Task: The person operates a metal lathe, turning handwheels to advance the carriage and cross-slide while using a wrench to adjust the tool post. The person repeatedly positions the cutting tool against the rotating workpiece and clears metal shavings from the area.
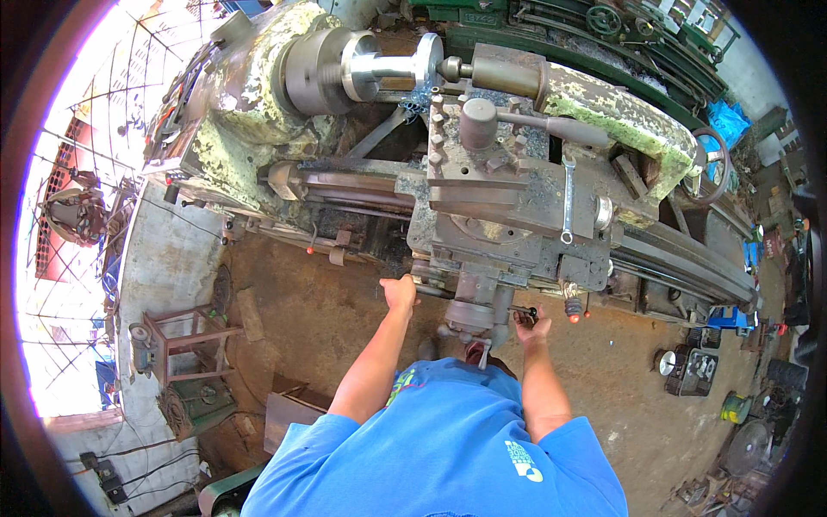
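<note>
I stand at a large metal lathe with patchy green paint (pixel 233 129). My left hand (pixel 399 293) is closed at the left end of a handwheel (pixel 433 287) below the carriage; its fingertips are partly hidden. My right hand (pixel 532 324) wraps round a black crank handle (pixel 524 311) right of the cross-slide. A shiny spool-shaped metal workpiece (pixel 388 66) runs between the chuck (pixel 317 72), whose surface looks smeared, and the tailstock centre (pixel 452 69). Bluish chips (pixel 419 100) hang under its right flange. A tool post with a long lever (pixel 538 122) stands on the carriage.
A combination wrench (pixel 568 202) lies on the carriage. Red-tipped levers (pixel 311 249) stick out along the lathe's front. At left are a wooden stool frame (pixel 189 340) and a green machine part (pixel 198 403); at right, a black crate (pixel 692 370) and a yellow-green spool (pixel 735 407).
</note>
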Motion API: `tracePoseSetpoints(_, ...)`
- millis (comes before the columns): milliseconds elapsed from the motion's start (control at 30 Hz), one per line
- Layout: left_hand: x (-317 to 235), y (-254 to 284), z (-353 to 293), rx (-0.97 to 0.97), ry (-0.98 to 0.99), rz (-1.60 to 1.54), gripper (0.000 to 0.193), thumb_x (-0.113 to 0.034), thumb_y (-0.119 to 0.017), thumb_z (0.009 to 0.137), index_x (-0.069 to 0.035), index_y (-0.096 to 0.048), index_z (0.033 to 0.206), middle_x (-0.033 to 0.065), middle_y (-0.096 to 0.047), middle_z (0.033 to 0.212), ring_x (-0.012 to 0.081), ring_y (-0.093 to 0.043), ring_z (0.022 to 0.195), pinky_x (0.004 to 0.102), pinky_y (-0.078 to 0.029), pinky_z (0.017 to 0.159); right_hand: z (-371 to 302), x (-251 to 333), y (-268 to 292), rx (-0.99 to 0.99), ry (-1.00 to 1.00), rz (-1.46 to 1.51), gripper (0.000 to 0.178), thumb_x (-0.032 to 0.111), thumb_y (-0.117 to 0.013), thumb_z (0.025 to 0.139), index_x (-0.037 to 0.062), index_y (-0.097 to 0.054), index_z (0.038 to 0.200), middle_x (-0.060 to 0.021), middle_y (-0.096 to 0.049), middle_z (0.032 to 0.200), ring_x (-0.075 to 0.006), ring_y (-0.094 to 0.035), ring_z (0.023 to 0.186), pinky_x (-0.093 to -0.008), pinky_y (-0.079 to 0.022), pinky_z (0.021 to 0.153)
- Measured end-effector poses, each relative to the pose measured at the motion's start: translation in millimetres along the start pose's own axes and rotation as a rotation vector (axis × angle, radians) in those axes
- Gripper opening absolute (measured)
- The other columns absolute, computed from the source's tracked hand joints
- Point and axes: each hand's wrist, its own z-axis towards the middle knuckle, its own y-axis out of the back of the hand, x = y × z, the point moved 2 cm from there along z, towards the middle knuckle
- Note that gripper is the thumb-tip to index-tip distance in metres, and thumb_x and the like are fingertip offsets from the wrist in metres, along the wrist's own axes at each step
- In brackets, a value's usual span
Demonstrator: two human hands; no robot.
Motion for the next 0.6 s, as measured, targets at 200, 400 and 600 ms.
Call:
tracePoseSetpoints(200, -4.8, 2.9, -4.2, 0.005, 0.018, 0.045, 0.078, -0.018, -0.057, 0.081, 0.014, -0.018, 0.140, 0.0227, -0.062, 0.101, 0.0280, -0.066, 0.075, 0.0372, -0.057, 0.051, -2.6, 2.6, 2.1, 0.068, 0.001, 0.076, 0.038, 0.031, -0.070, 0.082, 0.0022, -0.050, 0.096, -0.0151, -0.054, 0.094, -0.0322, -0.057, 0.085, -0.0478, -0.051, 0.084)
tracePoseSetpoints(400, -5.1, 2.9, -4.0, 0.021, 0.031, 0.026, 0.074, -0.017, -0.056, 0.082, 0.014, -0.020, 0.139, 0.0223, -0.061, 0.102, 0.0275, -0.065, 0.077, 0.0378, -0.057, 0.051, -9.6, 2.3, 2.6, -0.004, 0.001, 0.070, 0.038, 0.031, -0.070, 0.082, 0.0024, -0.050, 0.097, -0.0134, -0.053, 0.094, -0.0317, -0.057, 0.087, -0.0481, -0.050, 0.087)
tracePoseSetpoints(600, -4.0, 4.9, 0.0, 0.044, 0.017, 0.029, 0.074, -0.017, -0.055, 0.082, 0.015, -0.020, 0.138, 0.0205, -0.061, 0.097, 0.0252, -0.064, 0.073, 0.0375, -0.056, 0.049, -15.6, 3.1, -1.2, 0.012, -0.039, 0.094, 0.030, 0.032, -0.063, 0.087, 0.0064, -0.051, 0.098, -0.0122, -0.050, 0.095, -0.0317, -0.054, 0.094, -0.0480, -0.046, 0.095)
